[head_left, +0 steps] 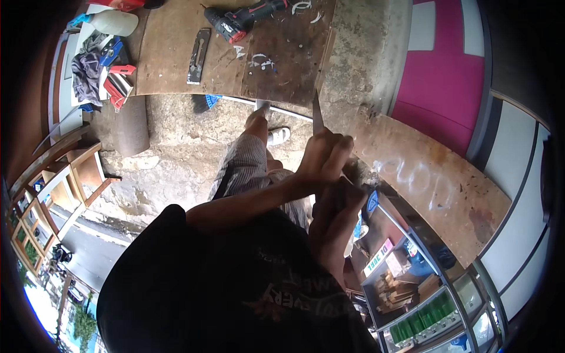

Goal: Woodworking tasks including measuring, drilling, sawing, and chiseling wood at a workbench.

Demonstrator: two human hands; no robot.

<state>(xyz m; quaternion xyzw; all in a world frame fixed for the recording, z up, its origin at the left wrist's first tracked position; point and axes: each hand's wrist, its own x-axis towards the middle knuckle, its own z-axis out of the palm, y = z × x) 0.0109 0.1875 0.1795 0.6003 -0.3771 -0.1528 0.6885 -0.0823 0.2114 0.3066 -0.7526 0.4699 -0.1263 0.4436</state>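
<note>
My left hand [323, 154] is closed around a narrow, tapering grey blade [318, 117]. The tip of this blade points away from me, at the right edge of the brown wooden worktable [282, 82]. Just behind, my right hand [340, 199] is closed too, close against the left one. It lies in shadow, and what its fingers hold is hidden. On the worktable beyond lie a black and red cordless drill [238, 22], a dark slotted metal plate [199, 56] and several white curled scraps [262, 60].
Left on the table are a spray bottle [116, 22], a grey cloth [87, 73] and a red-handled tool [122, 69]. A marked wooden board [435, 182] stands at right, above a shelf of wood offcuts [397, 291]. A blue broom [207, 102] lies under the table edge.
</note>
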